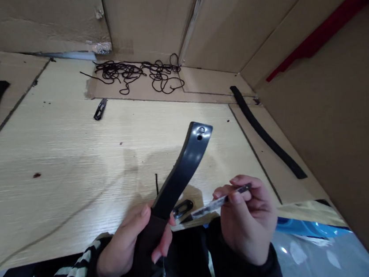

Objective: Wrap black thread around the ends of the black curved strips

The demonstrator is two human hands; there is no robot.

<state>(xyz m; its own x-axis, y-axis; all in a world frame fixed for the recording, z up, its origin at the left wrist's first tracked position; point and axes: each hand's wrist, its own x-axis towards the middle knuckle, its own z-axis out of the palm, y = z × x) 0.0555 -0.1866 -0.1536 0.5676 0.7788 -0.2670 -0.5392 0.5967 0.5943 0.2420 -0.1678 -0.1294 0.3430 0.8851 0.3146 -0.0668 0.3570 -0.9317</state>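
One head-worn view looks forward and down, close over the tabletop [75, 177], the left hand [126, 247] and right hand [247, 224] at its near edge, cardboard walls [153, 13] far.

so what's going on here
A person holds a glossy black strap in their left hand and pinches a slim clear pen-like tool in their right hand, above a wood-grain table. Farther off, a tangle of black cord lies on cardboard, with small black snips nearby. A black rubber strip lies to the right.
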